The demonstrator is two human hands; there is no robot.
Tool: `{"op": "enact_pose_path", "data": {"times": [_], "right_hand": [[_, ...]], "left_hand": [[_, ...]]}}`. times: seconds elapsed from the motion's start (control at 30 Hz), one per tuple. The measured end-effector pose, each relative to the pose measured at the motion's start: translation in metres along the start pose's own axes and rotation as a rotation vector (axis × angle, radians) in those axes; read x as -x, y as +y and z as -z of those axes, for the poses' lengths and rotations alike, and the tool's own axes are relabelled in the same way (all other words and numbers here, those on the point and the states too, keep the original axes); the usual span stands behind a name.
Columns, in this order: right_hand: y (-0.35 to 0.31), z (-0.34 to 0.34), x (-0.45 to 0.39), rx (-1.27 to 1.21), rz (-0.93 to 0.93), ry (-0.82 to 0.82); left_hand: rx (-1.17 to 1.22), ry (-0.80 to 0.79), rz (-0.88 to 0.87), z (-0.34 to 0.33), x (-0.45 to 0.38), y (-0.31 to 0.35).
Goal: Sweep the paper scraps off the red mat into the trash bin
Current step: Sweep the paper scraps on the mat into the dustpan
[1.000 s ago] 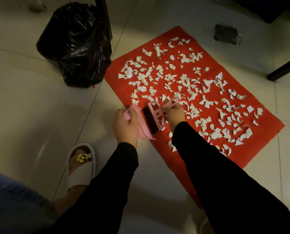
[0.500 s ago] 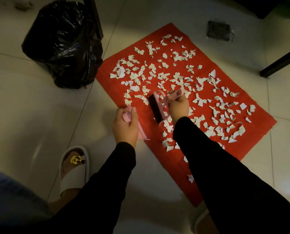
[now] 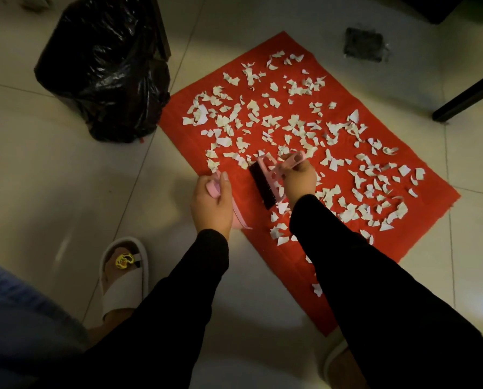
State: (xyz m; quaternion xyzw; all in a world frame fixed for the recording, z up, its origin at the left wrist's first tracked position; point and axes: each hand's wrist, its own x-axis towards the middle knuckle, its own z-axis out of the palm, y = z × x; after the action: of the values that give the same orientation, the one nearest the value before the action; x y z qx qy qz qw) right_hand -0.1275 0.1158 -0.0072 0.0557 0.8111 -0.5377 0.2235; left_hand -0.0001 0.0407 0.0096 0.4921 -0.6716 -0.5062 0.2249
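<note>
Holding a pink dustpan (image 3: 236,209) at the mat's left edge, the left hand (image 3: 211,203) grips its handle, mid frame. Right hand (image 3: 300,179) just beside it grips a pink brush (image 3: 265,181), bristles down on the red mat (image 3: 420,234). White scraps (image 3: 290,124) lie all over the mat, center & right. Black bin (image 3: 105,66) sits upper left, near the mat's far corner.

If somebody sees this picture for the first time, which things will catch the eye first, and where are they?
First comes the red mat on the pale floor, strewn with white paper scraps. At its near left edge the right hand holds a pink brush and the left hand holds a pink dustpan. A black trash bin stands beyond the mat's left corner.
</note>
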Motion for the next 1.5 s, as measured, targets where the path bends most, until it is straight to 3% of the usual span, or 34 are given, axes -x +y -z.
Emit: {"op": "enact_pose_path", "data": {"times": [0.17,0.47,0.83,1.07,1.37,1.5], "right_hand": [[-0.01,0.0,-0.005,-0.045,0.028,0.096],[-0.005,-0.024,0.006,-0.005,-0.071,-0.05],[-0.012,-0.001,0.009,0.108,0.025,0.086],[0.006,0.011,0.03,0.021,-0.011,-0.078],[0.039,0.029,0.045,0.024,-0.104,-0.096],[0.032,0.038,0.042,0.036,-0.052,-0.051]], "left_hand": [[-0.02,-0.028,-0.028,0.002,-0.007,0.0],[-0.015,-0.078,0.013,0.015,-0.013,0.0],[-0.053,-0.082,-0.014,0.012,0.001,0.004],[-0.086,-0.109,-0.036,0.013,0.021,-0.003],[-0.042,-0.179,0.04,0.016,0.047,-0.014],[0.009,-0.212,0.058,0.015,0.058,-0.012]]}}
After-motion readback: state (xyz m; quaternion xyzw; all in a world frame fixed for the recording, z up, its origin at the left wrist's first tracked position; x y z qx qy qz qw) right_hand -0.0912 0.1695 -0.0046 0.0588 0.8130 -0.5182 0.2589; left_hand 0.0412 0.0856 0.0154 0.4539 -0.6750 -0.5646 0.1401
